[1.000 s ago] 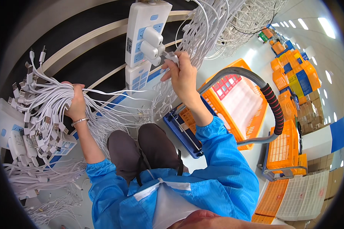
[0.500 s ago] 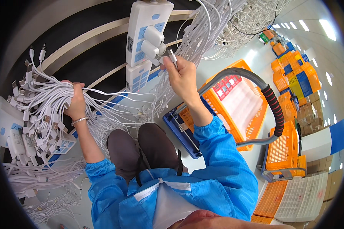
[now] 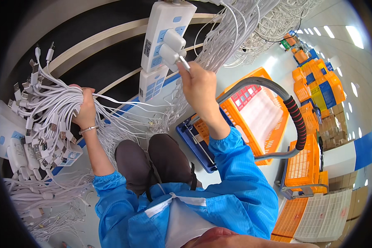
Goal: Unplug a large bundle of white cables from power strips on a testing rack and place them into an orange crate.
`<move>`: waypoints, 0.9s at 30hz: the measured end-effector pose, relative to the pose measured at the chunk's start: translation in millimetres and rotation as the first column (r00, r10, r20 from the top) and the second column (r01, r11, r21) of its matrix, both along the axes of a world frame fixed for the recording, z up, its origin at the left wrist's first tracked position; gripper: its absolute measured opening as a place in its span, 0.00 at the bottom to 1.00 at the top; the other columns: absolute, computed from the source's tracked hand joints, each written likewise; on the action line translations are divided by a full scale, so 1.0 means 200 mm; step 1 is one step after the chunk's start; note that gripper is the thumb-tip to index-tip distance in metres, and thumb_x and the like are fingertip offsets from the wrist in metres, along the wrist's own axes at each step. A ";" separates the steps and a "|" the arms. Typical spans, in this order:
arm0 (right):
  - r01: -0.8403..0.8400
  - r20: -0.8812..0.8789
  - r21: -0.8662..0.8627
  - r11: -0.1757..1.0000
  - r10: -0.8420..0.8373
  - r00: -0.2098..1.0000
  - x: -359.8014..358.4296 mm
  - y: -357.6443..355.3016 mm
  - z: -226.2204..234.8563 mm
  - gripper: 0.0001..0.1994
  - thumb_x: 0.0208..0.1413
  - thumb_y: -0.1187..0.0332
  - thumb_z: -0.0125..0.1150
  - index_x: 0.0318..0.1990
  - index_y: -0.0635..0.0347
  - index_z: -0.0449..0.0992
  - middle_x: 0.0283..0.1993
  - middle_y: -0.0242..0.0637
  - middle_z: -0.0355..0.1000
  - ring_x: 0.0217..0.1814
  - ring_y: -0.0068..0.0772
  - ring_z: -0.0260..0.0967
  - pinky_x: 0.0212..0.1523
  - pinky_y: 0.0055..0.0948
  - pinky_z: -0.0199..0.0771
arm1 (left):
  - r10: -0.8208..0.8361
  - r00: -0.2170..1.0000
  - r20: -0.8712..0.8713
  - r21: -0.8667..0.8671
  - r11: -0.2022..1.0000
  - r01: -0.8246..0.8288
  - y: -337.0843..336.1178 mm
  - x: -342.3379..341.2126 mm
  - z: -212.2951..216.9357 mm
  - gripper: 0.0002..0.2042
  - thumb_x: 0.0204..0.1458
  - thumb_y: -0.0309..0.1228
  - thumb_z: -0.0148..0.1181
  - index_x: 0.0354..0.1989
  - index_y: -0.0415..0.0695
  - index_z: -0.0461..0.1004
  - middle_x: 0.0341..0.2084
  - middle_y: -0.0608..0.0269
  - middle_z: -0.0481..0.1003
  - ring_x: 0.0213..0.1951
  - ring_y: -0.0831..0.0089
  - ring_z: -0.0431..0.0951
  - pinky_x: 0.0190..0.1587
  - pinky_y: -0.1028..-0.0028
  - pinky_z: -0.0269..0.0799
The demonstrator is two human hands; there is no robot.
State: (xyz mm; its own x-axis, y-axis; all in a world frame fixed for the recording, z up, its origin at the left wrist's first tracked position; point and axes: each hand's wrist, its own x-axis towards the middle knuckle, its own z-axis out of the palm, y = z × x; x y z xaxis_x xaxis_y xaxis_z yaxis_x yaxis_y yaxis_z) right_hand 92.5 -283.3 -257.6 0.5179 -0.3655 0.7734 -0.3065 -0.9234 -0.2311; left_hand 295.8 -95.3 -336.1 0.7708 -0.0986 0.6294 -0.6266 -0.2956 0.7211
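Note:
My left hand (image 3: 86,108) is closed round a thick bundle of white USB cables (image 3: 62,99), whose metal plugs fan out on the left. My right hand (image 3: 199,84) pinches the plug end of one white USB cable (image 3: 184,63) between thumb and forefinger. That plug is right by the lower of two white charger blocks (image 3: 168,53) seated in a white power strip (image 3: 177,10). My fingers partly hide the spot, so I cannot tell whether another plug sits in the charger. A second strip (image 3: 153,84) hangs just below the first.
Long white cables (image 3: 229,35) hang at the upper right of the strip. An orange crate (image 3: 258,155) stands on a cart with a curved grey handle (image 3: 268,82), right of my right arm. More chargers (image 3: 17,153) and cables lie lower left. Orange crates (image 3: 304,163) stand farther right.
My right hand has shifted slightly right and its pinched plug is now tilted beside the lower charger. The strip and left-hand bundle appear slightly farther right in view.

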 end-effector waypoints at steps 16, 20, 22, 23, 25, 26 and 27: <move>-0.101 -0.196 0.386 0.917 0.188 0.962 0.00 -0.09 0.15 0.20 0.62 0.56 0.50 0.27 0.67 0.67 0.20 0.49 0.68 0.26 0.52 0.70 0.28 0.42 0.66 | 0.047 0.999 0.020 0.034 0.998 -0.047 0.01 -0.01 0.02 0.08 0.42 0.32 0.56 0.16 0.45 0.74 0.17 0.67 0.71 0.25 0.68 0.71 0.33 0.68 0.63; -0.094 -0.208 0.423 0.901 0.198 0.958 0.00 -0.05 0.19 0.19 0.62 0.57 0.49 0.29 0.67 0.65 0.22 0.51 0.68 0.30 0.57 0.69 0.31 0.43 0.65 | 0.040 0.999 0.010 0.028 0.999 -0.041 0.02 0.01 0.00 0.07 0.42 0.31 0.56 0.16 0.45 0.73 0.17 0.68 0.72 0.25 0.69 0.72 0.33 0.69 0.63; -0.158 -0.146 0.487 0.859 0.258 0.955 -0.02 -0.06 0.19 0.17 0.62 0.58 0.49 0.31 0.66 0.65 0.22 0.51 0.68 0.30 0.57 0.68 0.31 0.42 0.65 | 0.048 0.999 0.020 0.030 0.998 -0.049 0.03 0.00 0.00 0.07 0.43 0.31 0.56 0.16 0.45 0.73 0.17 0.68 0.72 0.25 0.70 0.72 0.33 0.69 0.63; -0.205 -0.098 0.515 0.832 0.295 0.951 -0.03 -0.08 0.17 0.17 0.62 0.58 0.50 0.32 0.66 0.65 0.23 0.51 0.68 0.30 0.57 0.68 0.31 0.42 0.65 | 0.044 0.999 0.021 0.029 0.999 -0.044 0.02 0.00 0.01 0.07 0.43 0.31 0.56 0.16 0.45 0.73 0.17 0.68 0.71 0.24 0.70 0.71 0.32 0.69 0.63; -0.230 -0.062 0.510 0.829 0.302 0.951 -0.04 -0.10 0.16 0.16 0.61 0.59 0.50 0.32 0.66 0.65 0.22 0.50 0.68 0.28 0.55 0.68 0.30 0.41 0.65 | 0.039 0.999 0.022 0.023 0.999 -0.039 0.01 0.00 0.01 0.07 0.43 0.31 0.56 0.16 0.45 0.73 0.17 0.68 0.71 0.24 0.70 0.71 0.32 0.69 0.63; -0.207 -0.076 0.478 0.854 0.275 0.959 -0.03 -0.10 0.16 0.16 0.61 0.60 0.51 0.31 0.66 0.66 0.21 0.50 0.68 0.27 0.54 0.68 0.29 0.40 0.65 | 0.037 0.999 0.024 0.019 0.999 -0.038 0.00 -0.01 0.01 0.08 0.43 0.31 0.56 0.16 0.45 0.73 0.17 0.68 0.71 0.24 0.70 0.71 0.32 0.69 0.63; -0.183 -0.088 0.445 0.877 0.246 0.965 -0.03 -0.10 0.16 0.16 0.61 0.61 0.51 0.30 0.66 0.66 0.20 0.49 0.67 0.26 0.52 0.68 0.28 0.40 0.65 | 0.035 0.999 0.026 0.013 0.999 -0.035 0.00 -0.01 0.01 0.08 0.43 0.31 0.56 0.16 0.45 0.73 0.17 0.68 0.71 0.24 0.70 0.71 0.32 0.69 0.63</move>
State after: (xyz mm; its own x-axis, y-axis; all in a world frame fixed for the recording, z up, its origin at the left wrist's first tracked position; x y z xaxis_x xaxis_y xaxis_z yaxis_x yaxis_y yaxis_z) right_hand 86.3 -303.7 -225.9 0.7108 -0.5129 0.4814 -0.1704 -0.7895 -0.5897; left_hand 293.6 -95.0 -333.4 0.7577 -0.0807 0.6476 -0.6339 -0.3273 0.7008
